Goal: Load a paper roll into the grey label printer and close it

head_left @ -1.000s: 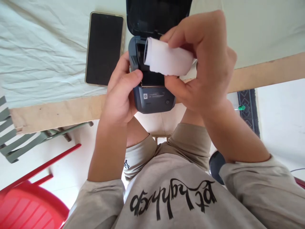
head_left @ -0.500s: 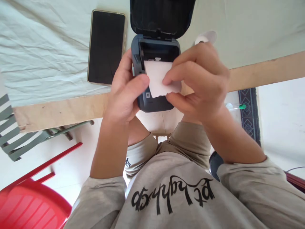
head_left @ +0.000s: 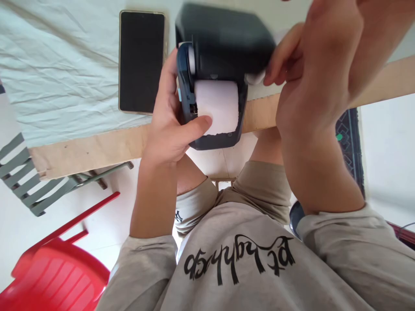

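Observation:
A dark portable label printer (head_left: 214,143) is held at the table's front edge by my left hand (head_left: 167,125). The fingers wrap its left side, and the thumb presses on white paper (head_left: 223,103) that comes over the printer's front. Smeared by motion, the printer's black lid (head_left: 223,39) is tilted part way down over the body. My right hand (head_left: 314,82) has its fingers curled at the lid's right corner, closed on that edge as far as the blur shows. A white rounded thing (head_left: 255,79), partly hidden, is beside these fingertips.
A tablet or large phone (head_left: 142,60) with a dark screen lies left of the printer on the pale cloth (head_left: 65,86). The table's wooden edge (head_left: 94,146) runs across in front. A red plastic chair (head_left: 65,272) and a green-grey strapped chair (head_left: 22,177) stand at lower left.
My right hand has let go of the white paper and moved up and right to the lid. The lid has swung partly down. My left thumb has moved onto the paper.

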Tool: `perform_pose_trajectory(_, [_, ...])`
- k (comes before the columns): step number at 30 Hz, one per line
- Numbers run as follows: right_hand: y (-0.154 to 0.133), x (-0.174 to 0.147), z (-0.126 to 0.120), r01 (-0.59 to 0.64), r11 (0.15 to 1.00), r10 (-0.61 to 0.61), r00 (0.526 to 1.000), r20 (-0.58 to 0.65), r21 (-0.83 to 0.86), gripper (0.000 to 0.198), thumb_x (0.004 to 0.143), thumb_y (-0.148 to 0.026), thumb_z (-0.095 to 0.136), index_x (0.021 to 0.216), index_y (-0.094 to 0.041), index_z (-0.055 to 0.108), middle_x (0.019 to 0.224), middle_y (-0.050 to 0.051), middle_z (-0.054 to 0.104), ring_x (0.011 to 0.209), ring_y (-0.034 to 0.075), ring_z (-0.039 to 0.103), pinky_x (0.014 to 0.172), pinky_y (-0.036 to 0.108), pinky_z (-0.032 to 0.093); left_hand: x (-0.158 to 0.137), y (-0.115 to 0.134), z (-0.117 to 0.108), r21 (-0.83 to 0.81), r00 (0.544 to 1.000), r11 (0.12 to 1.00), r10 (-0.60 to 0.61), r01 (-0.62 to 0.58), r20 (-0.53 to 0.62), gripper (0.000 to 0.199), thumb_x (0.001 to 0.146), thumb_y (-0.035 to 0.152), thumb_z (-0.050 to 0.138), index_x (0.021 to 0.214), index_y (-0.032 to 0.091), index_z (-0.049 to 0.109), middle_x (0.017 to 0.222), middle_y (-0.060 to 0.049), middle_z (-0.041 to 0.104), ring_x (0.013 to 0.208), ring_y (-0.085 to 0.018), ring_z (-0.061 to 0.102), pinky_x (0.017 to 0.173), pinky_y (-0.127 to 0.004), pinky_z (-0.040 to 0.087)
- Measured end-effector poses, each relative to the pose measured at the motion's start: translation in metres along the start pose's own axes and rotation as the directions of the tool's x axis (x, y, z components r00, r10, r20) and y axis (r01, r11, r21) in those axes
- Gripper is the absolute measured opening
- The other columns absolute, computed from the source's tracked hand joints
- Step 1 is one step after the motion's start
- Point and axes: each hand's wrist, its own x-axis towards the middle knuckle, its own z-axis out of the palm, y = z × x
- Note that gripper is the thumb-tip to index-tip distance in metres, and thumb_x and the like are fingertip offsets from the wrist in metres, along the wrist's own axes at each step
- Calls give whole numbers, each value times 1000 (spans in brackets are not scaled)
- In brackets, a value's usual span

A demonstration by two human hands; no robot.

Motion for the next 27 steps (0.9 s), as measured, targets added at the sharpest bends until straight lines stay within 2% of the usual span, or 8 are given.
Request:
perform_pose_trajectory(2, [5, -5, 1, 130, 992, -130, 988, -88, -8, 51, 89, -49, 22, 121, -18, 47, 102, 0, 52, 91, 0, 56, 90, 15, 50, 0, -2, -3, -2, 1000, 1000, 2, -2, 4, 86, 58, 24, 79, 134, 27, 40, 132, -4, 53, 113, -17, 57, 93, -24, 51])
perform_pose_trajectory(3, [9, -9, 0, 171, 985, -170, 981, -90, 2, 45, 88, -44, 30, 119, -17, 48, 105, 0, 52, 96, 1, 57, 93, 14, 50, 1, -3, -4, -11, 1000, 1000, 10, -10, 30, 88, 55, 26, 81, 133, 28, 41, 132, -3, 53, 117, -19, 56, 97, -26, 50])
perform_pose_trajectory(7, [31, -18, 0, 169, 985, -173, 976, 129, 41, 43, 85, -35, 41, 124, -16, 38, 132, 2, 42, 122, 4, 51, 76, 7, 51, 1, -1, 0, -59, 999, 998, 21, -19, 32, 88, 52, 30, 84, 130, 29, 43, 131, -2, 54, 130, -24, 50, 110, -34, 45])
perform_pose_trajectory(10, [39, -17, 1, 120, 991, -131, 950, 284, 56, 56, 83, -43, 46, 129, -16, 32, 138, 3, 38, 125, 4, 50, 74, 9, 52, -2, 4, 9, -118, 999, 993, 9, -13, -36, 65, 66, 36, 75, 125, 25, 49, 120, -5, 59, 122, -23, 56, 100, -34, 51])
perform_pose_trajectory(13, [42, -11, 2, 108, 992, -125, 920, 371, 67, 69, 78, -50, 52, 132, -14, 29, 141, 4, 35, 128, 5, 47, 102, 16, 51, -4, 8, 16, -147, 998, 989, 5, -14, -64, 52, 72, 35, 71, 118, 20, 53, 107, -4, 63, 100, -17, 65, 82, -30, 56])
perform_pose_trajectory(15, [44, -7, 3, 117, 989, -145, 904, 402, 93, 76, 77, -53, 53, 134, -10, 26, 142, 5, 33, 133, 6, 42, 114, 18, 45, -5, 9, 20, -151, 995, 989, -23, 9, -94, 48, 73, 32, 70, 116, 17, 54, 101, -3, 65, 94, -16, 66, 80, -29, 56])
perform_pose_trajectory(21, [47, -5, 3, 131, 982, -179, 882, 437, 139, 81, 77, -53, 53, 134, -3, 24, 142, 9, 32, 135, 8, 39, 119, 18, 40, -3, 9, 20, -172, 995, 985, -4, -13, -98, 44, 71, 30, 72, 109, 15, 58, 96, -1, 67, 98, -17, 67, 72, -23, 54])
perform_pose_trajectory(27, [57, 2, 3, 144, 981, -189, 851, 490, 128, 86, 74, -54, 57, 133, -5, 19, 145, 8, 25, 142, 8, 30, 130, 18, 28, 0, 9, 13, -130, 1000, 991, -2, 1, -5, 48, 70, 31, 73, 112, 15, 57, 106, -1, 70, 107, -18, 64, 71, -22, 53])
